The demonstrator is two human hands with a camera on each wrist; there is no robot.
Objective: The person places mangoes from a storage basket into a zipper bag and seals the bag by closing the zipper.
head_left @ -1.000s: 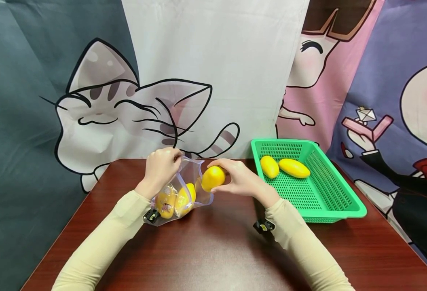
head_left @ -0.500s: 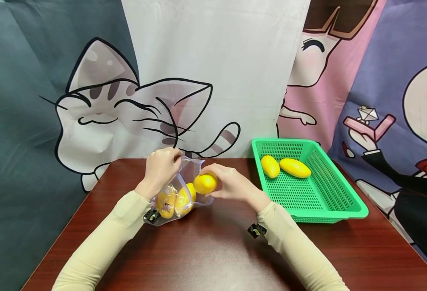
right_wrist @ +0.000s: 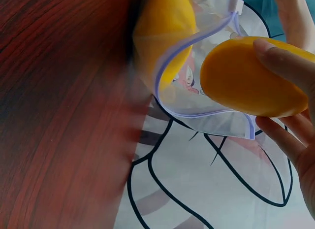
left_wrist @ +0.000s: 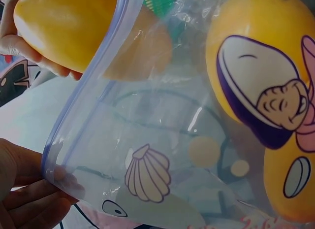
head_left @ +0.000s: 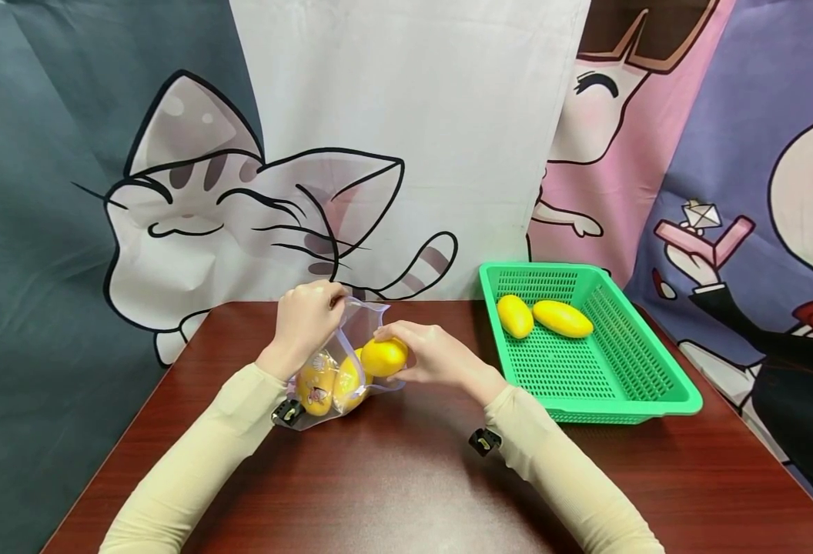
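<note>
While the left hand [head_left: 308, 314] is pinching the clear bag [left_wrist: 147, 175], the right hand [head_left: 441, 355] is gripping the yellow fruit [head_left: 383, 357] at the bag's opening; I am judging it firm, slippery, best held mid-body.

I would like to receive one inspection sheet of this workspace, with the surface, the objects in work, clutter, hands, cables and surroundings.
Surface: reddish-brown table, wood-grained, with a shiny patch.
Job's things: clear printed bag, mouth open, two yellow fruits inside; third fruit at the mouth; two further fruits in the green basket.
Clutter: nothing seen.
Hands: left hand grips the bag's edge; right hand holds the third fruit in its fingers; a small black device at each wrist.
Cables: nothing seen.
Surroundings: backdrop with cartoon drawings behind the table.
</note>
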